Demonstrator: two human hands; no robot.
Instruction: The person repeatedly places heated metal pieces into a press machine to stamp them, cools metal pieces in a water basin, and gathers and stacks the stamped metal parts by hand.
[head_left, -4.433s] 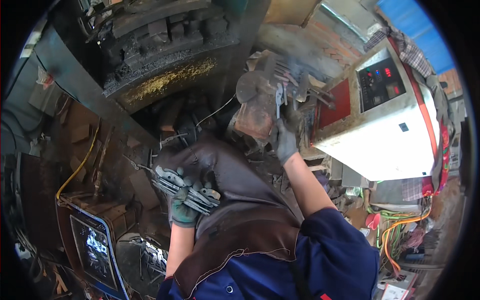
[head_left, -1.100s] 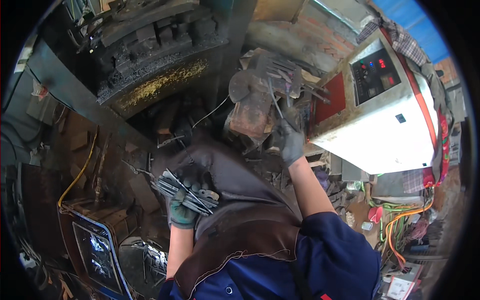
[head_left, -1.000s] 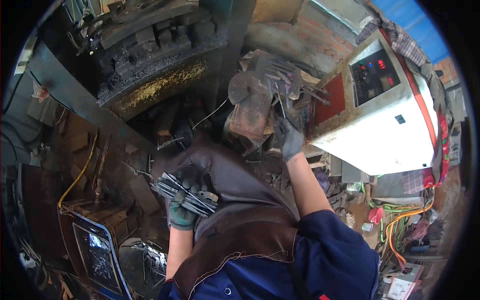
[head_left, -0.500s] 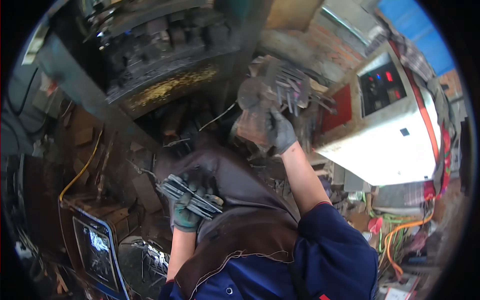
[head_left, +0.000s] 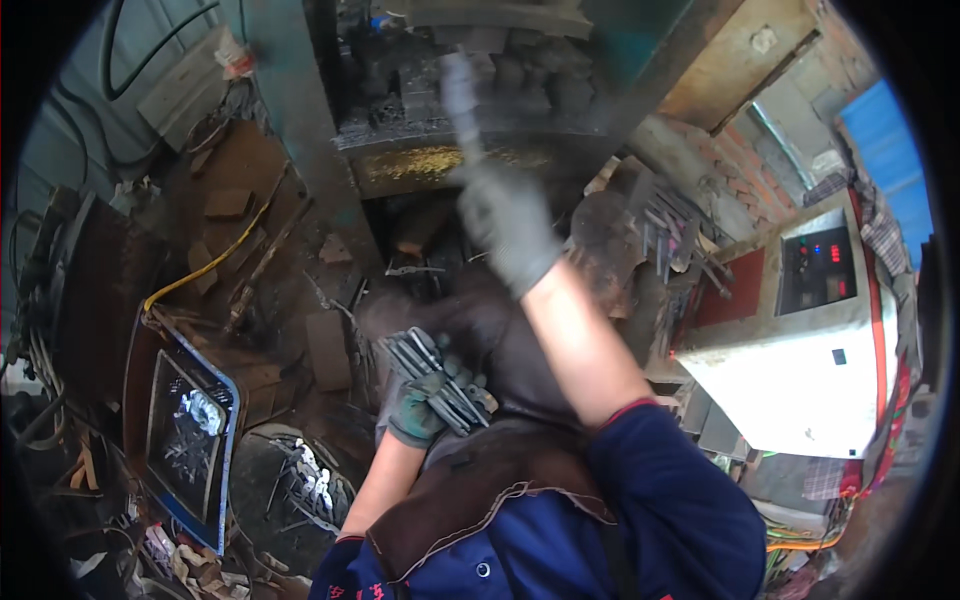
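Note:
In my gloved left hand is a bundle of long grey metal pieces, held low over the brown apron on my lap. The fingers wrap round it. My right hand, also in a grey glove, is stretched forward before the dark machine opening. A long, pale metal piece sticks up from its fingers toward that opening; motion smears both, so its exact shape is unclear.
More metal pieces lie on a stand to the right, beside a white control cabinet. At lower left are a blue-edged framed panel and a heap of metal pieces. A yellow cable crosses the left side.
My right hand has swung left and forward from the stand to the machine opening, now with a long metal piece in it. The left hand still holds its bundle. The view has shifted.

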